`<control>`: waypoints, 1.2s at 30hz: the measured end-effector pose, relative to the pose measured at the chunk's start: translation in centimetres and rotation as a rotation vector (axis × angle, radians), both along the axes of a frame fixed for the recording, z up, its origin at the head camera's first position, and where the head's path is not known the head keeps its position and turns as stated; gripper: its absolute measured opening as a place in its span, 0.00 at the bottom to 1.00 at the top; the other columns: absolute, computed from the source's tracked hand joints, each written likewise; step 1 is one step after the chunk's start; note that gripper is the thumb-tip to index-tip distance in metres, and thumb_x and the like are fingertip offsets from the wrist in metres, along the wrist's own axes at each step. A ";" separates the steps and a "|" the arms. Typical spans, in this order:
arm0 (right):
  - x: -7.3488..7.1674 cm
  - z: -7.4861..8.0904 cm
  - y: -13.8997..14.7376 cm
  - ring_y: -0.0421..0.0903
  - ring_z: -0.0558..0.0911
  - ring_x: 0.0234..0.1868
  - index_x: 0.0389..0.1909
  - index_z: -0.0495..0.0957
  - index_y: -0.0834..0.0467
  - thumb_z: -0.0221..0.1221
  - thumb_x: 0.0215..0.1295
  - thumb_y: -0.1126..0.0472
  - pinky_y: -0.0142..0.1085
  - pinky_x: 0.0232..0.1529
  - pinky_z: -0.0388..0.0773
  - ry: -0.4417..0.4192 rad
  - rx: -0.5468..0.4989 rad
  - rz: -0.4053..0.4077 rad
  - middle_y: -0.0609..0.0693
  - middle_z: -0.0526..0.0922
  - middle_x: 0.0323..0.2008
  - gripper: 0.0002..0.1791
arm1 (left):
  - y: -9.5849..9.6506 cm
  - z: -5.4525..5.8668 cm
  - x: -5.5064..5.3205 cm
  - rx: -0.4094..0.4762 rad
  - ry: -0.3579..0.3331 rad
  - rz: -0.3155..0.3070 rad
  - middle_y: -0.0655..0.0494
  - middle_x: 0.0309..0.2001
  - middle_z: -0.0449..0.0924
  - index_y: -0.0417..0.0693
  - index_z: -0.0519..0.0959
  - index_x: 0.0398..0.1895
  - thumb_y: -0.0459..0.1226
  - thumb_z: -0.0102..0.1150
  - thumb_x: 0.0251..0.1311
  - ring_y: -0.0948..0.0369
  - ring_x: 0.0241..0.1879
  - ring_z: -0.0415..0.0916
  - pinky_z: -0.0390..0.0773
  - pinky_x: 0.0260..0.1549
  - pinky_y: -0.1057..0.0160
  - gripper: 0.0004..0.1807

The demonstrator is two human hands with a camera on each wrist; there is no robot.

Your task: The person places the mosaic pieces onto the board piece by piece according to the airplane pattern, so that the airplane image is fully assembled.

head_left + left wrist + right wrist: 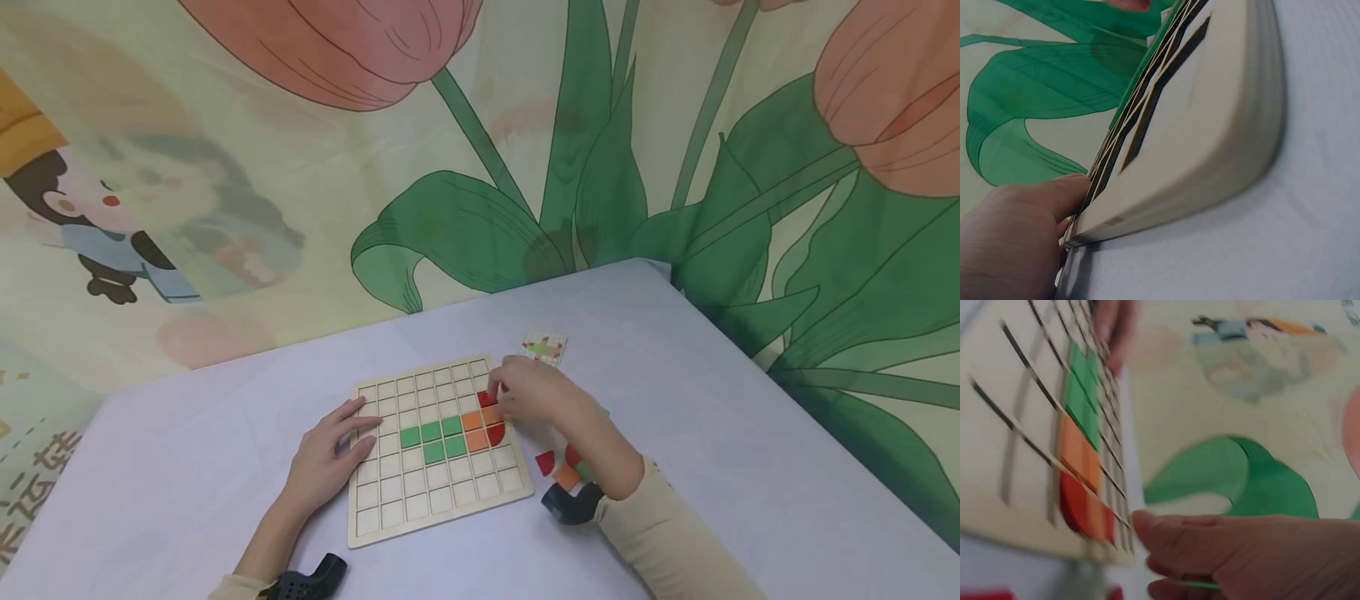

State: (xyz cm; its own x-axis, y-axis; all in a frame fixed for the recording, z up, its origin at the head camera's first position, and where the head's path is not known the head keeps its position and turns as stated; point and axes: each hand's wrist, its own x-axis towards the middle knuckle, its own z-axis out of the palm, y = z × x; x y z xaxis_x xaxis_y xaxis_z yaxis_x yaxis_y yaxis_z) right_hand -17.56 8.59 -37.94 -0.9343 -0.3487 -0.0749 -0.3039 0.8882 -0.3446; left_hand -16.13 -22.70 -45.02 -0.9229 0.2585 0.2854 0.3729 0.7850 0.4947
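My left hand point(324, 458) rests at the left edge of a pale wooden grid board point(367, 522), fingers spread over its rim. In the left wrist view, its thumb point(1066, 194) lies on the board's edge. Green square tiles point(431, 431) and orange tiles point(477, 439) fill cells across the middle. A rounded red tile point(496, 434) sits at the right end. My right hand point(536, 390) reaches over the board's right edge, bent fingertips close to another red tile point(486, 399). I cannot tell whether they pinch it.
Right of the board, loose red point(545, 462) and orange pieces point(566, 477) lie partly under the right forearm. A small pattern card point(544, 345) lies behind the right hand. The white-covered table point(202, 450) meets a tulip-printed backdrop point(480, 233).
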 end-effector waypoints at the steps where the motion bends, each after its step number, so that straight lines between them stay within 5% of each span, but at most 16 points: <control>1: -0.1 0.3 0.8 0.42 0.74 0.37 0.36 0.81 0.49 0.67 0.57 0.56 0.35 0.38 0.76 -0.031 -0.003 -0.038 0.45 0.78 0.37 0.07 | 0.0 0.0 0.0 -0.002 -0.004 0.000 0.46 0.67 0.66 0.54 0.81 0.50 0.45 0.58 0.62 0.43 0.68 0.59 0.56 0.61 0.35 0.14; 7: -0.4 1.3 5.0 0.46 0.76 0.40 0.37 0.79 0.50 0.70 0.52 0.57 0.38 0.37 0.78 -0.190 0.027 -0.199 0.51 0.79 0.40 0.12 | -0.3 0.0 0.0 -0.012 0.017 -0.007 0.45 0.67 0.67 0.54 0.81 0.50 0.45 0.58 0.62 0.42 0.68 0.60 0.56 0.60 0.35 0.15; 14: -0.2 0.9 7.5 0.47 0.74 0.36 0.36 0.78 0.53 0.71 0.49 0.62 0.37 0.33 0.75 -0.327 0.082 -0.259 0.50 0.78 0.33 0.14 | -0.4 -0.1 0.0 -0.004 0.014 -0.007 0.45 0.67 0.66 0.53 0.81 0.50 0.46 0.58 0.62 0.42 0.68 0.60 0.55 0.60 0.34 0.15; 36: -0.7 0.2 8.1 0.47 0.75 0.37 0.35 0.78 0.52 0.70 0.50 0.63 0.36 0.34 0.77 -0.347 0.082 -0.250 0.51 0.78 0.36 0.13 | -0.1 -0.1 -0.1 0.010 0.009 -0.012 0.46 0.67 0.66 0.54 0.81 0.49 0.45 0.58 0.62 0.43 0.68 0.59 0.55 0.60 0.35 0.14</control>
